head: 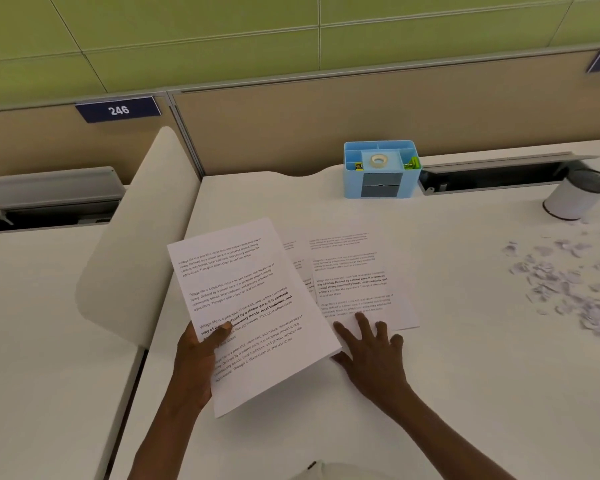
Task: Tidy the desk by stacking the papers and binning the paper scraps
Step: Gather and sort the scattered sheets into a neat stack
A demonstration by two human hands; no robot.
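papers being gathered, scraps waiting at three o'clock

papers are lying in two places: a held sheet (246,313) is being lifted in the left hand (201,351), thumb on the printed face and fingers curled beneath its left edge, while the loose sheets (354,278) are lying flat on the desk (465,375) just beyond it, toward one o'clock. whether the held sheet is one page or several cannot be told. the right hand (371,355) is resting spread and flat, gripping nothing, its fingertips (361,318) pressing the near edge of the loose sheets, its thumb tucked by the held sheet's lower right corner.

to do this step well, the pressing hand is probably best sliding the flat sheets toward six o'clock until an edge overhangs or buckles enough to pinch, rather than clawing at the paper. the held sheet is tilting anticlockwise against the flat ones, so squaring it before laying it over them would be saving a later shuffle. a second sheet is peeking out at the left of the flat ones, near eleven o'clock of the fingertips; it is likely to be left behind unless both are swept together.

paper scraps (565,282) are lying scattered well apart at three o'clock, with the white bin (575,195) standing just beyond them at two o'clock. a blue organiser (381,171) is sitting at twelve o'clock by the partition (291,126).
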